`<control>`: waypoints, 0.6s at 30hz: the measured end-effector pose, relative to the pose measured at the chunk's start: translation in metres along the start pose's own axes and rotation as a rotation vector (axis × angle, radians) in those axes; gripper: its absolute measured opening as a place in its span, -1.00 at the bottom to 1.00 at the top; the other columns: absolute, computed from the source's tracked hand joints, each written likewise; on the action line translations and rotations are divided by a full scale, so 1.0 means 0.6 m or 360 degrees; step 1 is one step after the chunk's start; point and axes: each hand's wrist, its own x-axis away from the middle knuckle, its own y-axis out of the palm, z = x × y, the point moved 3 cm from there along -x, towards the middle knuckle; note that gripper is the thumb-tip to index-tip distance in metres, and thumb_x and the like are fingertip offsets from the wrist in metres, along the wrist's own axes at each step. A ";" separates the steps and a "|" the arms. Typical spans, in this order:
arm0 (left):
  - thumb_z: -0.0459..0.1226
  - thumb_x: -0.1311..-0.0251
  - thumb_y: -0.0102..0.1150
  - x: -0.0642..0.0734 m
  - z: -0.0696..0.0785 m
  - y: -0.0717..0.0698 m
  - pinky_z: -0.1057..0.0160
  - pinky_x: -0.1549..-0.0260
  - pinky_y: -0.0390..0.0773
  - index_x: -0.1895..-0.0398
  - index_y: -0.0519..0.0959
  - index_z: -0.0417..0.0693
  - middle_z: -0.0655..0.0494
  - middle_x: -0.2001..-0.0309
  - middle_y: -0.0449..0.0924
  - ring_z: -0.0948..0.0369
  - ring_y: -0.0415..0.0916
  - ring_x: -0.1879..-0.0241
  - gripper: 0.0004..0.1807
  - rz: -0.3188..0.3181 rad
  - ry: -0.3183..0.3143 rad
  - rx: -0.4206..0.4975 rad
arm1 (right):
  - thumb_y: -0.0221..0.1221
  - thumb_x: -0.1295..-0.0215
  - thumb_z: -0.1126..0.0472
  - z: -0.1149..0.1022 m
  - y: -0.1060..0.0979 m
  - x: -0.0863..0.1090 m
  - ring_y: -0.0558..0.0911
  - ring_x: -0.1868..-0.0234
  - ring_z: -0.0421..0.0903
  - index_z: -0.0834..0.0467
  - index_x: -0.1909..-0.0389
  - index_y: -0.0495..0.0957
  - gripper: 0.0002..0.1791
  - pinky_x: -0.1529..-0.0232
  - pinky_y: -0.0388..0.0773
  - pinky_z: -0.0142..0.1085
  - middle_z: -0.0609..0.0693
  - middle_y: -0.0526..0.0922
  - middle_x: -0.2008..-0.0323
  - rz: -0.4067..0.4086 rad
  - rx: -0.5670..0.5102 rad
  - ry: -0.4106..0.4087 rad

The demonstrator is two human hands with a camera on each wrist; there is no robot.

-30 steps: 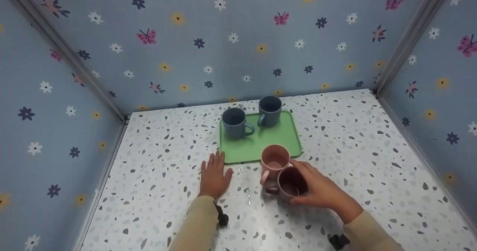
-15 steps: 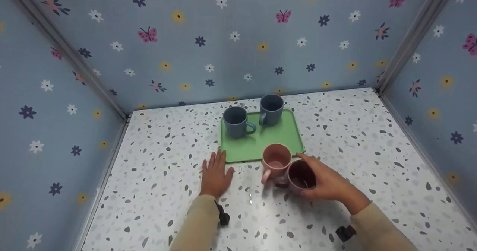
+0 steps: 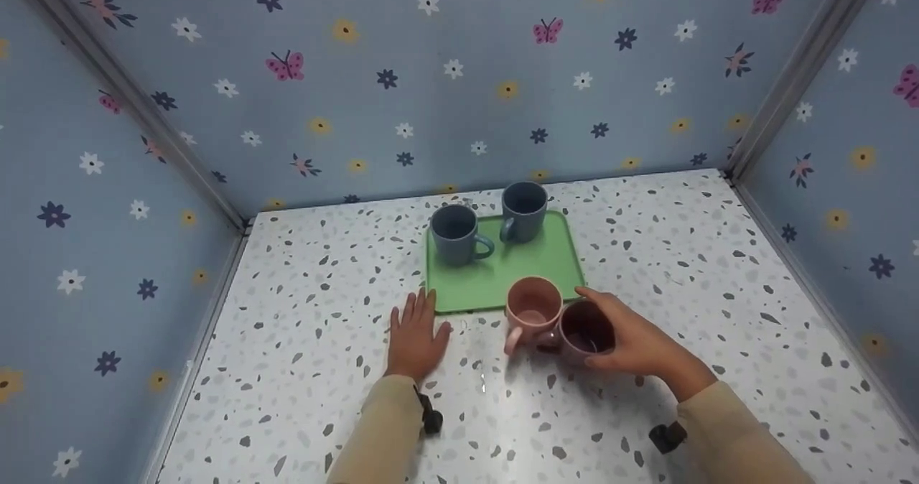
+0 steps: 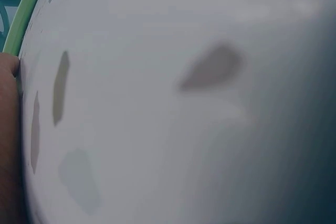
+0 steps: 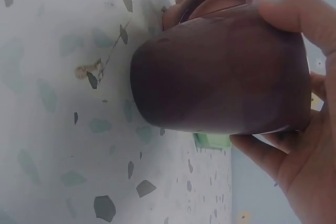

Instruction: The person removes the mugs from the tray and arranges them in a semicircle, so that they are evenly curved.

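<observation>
My right hand (image 3: 639,337) grips a dark maroon mug (image 3: 586,329) around its rim and side, thumb on the near side. The mug stands upright, its handle towards the left. In the right wrist view the maroon mug (image 5: 220,72) fills the middle, thumb at its rim. Right beside it, to the left, a pink mug (image 3: 533,306) overlaps the front edge of a green tray (image 3: 470,294). My left hand (image 3: 415,340) lies flat on the table, fingertips at the tray's front left corner; only a strip of this hand (image 4: 9,140) shows in the left wrist view.
Two blue-grey mugs stand on the tray, one at the back left (image 3: 454,243) and one at the back right (image 3: 528,218). The speckled white table (image 3: 323,290) is bounded by flowered blue panels (image 3: 431,103) at the back and both sides.
My right hand has shifted the maroon mug to the right and away from me, towards the tray's front right corner. The left hand, the pink mug and both blue-grey mugs have stayed put.
</observation>
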 end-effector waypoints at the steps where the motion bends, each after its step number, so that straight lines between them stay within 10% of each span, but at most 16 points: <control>1: 0.09 -0.51 -0.19 0.000 0.000 -0.001 -0.19 -0.52 -0.31 -0.63 0.00 -0.05 -0.04 -0.62 -0.09 -0.03 -0.18 -0.60 -0.24 0.0004 0.0001 0.0000 | 0.59 0.15 0.20 0.000 -0.001 0.000 0.36 -0.41 0.09 -0.01 -0.60 0.06 0.27 -0.37 0.31 0.12 0.08 0.35 -0.41 -0.0022 0.0004 -0.0001; 18: 0.11 -0.51 -0.20 0.000 -0.001 -0.002 -0.15 -0.53 -0.35 -0.64 -0.03 0.00 0.00 -0.63 -0.11 0.01 -0.23 -0.61 -0.23 -0.0028 -0.0037 0.0008 | 0.39 -0.22 -0.14 -0.040 -0.095 -0.112 0.22 -0.47 0.29 0.05 -0.61 0.01 0.07 -0.36 0.23 0.32 0.21 0.13 -0.54 -0.0128 0.0126 0.0117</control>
